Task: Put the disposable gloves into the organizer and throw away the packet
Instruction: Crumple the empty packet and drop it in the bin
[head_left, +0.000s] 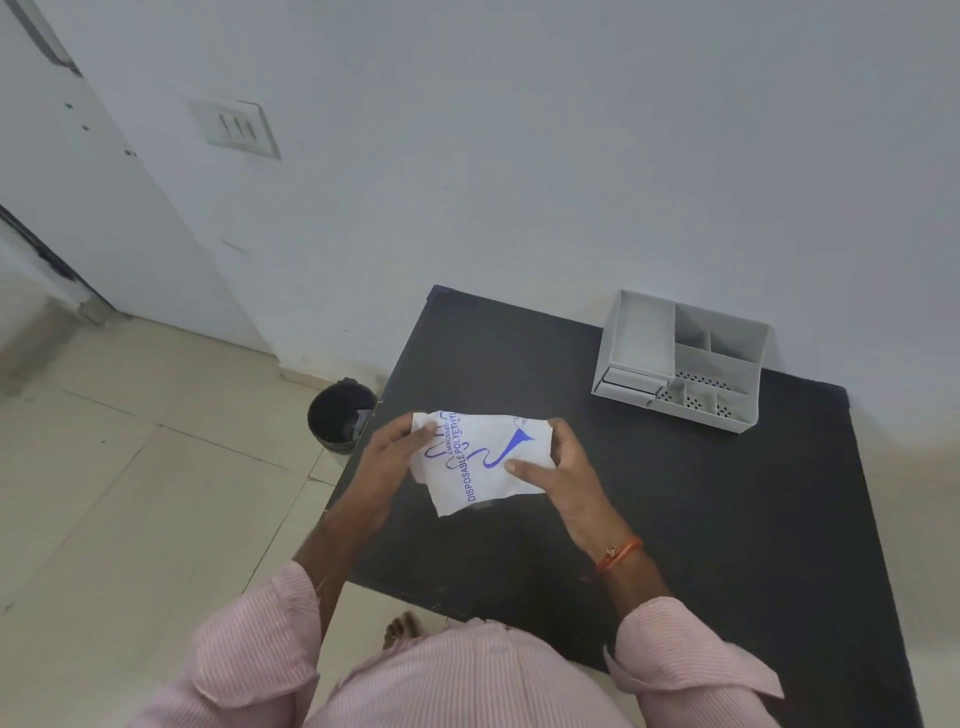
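Observation:
A white glove packet (480, 460) with blue print is held flat above the black table (675, 493), near its left edge. My left hand (387, 462) grips the packet's left end. My right hand (563, 467) grips its right end, thumb lying across the front. The grey organizer (680, 358) with several compartments stands at the table's far right, apart from both hands. No loose gloves show outside the packet.
A small black bin (340, 415) stands on the tiled floor just left of the table, close to my left hand. The white wall runs behind the table. A bare foot (402, 626) shows below the table's front edge.

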